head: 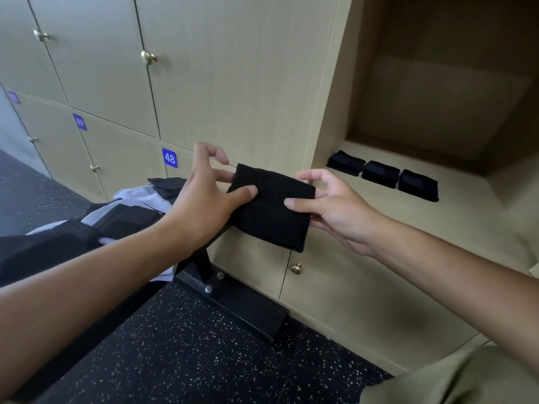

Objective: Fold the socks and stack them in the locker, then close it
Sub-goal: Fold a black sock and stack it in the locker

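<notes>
I'm mid-cycle: a folded black sock bundle [271,207] is held in the air in front of the open locker [423,199], just off its left front corner, w/ both hands; folding looks done on this one, so placing is the step in hand. Three folded bundles [382,174] already sit in a row near the back-left of the locker floor; more dark socks [166,186] wait on the surface [201,252] to the left. Left hand [204,196] pinches the bundle's left edge, thumb on top, index lifted clear. Right hand [335,205] pinches the right edge, thumb on top, fingers behind. Next move, I reckon: carry it right, set it by or on the row w/o it springing open; door closes last.
</notes>
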`<state>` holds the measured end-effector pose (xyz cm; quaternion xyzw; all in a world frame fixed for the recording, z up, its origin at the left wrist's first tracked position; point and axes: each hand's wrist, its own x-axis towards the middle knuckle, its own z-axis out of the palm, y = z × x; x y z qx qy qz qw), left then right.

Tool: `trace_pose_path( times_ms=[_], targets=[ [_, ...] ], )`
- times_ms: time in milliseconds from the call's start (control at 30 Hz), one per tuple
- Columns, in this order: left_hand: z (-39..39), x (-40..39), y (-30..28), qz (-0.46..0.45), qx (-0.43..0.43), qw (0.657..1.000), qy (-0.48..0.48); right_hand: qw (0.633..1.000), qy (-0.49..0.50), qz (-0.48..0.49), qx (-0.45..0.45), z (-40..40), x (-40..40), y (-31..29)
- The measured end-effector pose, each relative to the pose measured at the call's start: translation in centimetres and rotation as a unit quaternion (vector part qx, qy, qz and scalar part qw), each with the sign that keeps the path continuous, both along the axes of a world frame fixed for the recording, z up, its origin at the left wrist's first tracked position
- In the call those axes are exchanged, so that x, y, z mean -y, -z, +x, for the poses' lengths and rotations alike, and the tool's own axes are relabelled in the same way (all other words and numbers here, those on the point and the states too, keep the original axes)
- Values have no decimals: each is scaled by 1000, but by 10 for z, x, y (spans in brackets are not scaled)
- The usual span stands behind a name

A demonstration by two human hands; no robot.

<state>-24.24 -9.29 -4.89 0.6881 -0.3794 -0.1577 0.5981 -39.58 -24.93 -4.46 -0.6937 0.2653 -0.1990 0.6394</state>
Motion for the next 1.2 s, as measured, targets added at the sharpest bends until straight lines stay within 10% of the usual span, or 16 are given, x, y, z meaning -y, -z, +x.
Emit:
trace_pose_path(
  times_ms=[200, 500, 967, 1200],
  targets=[
    [-13, 16, 7, 4, 25, 996, 82, 983, 130, -115, 63, -6, 9, 3],
    [-19, 39, 16, 3, 12, 1000, 16, 994, -34, -105, 19, -25, 25, 4],
    [-47, 65, 19, 35, -126, 975, 179, 976, 85, -203, 4, -57, 56, -2],
    [-42, 63, 32, 126, 133, 968, 171, 943, 190, -267, -55, -87, 108, 6]
  ],
)
